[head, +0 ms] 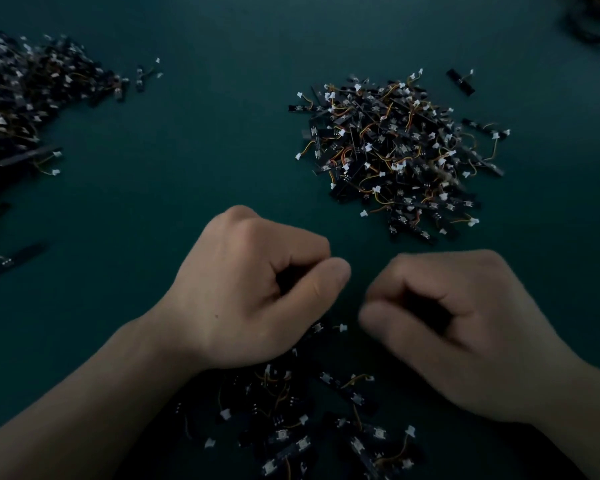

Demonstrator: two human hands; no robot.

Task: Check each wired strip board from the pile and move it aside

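A dark teal table fills the view. Along its left edge sprawls a broad heap of wired strip boards, black strips with short yellow and orange leads ending in white plugs. Right of centre and further back sits a denser, rounder pile of the same boards. A third scatter lies nearest the person, partly under both wrists. Above that scatter hover the two bare hands, close together but apart. The left hand has its fingers curled in, thumb tip against the forefinger; the hollow inside is dark, so I cannot tell whether it pinches a board. The right hand is blurred, fingers likewise curled, its contents also unclear. A single board lies alone beyond the round pile, and another lies near the left edge.
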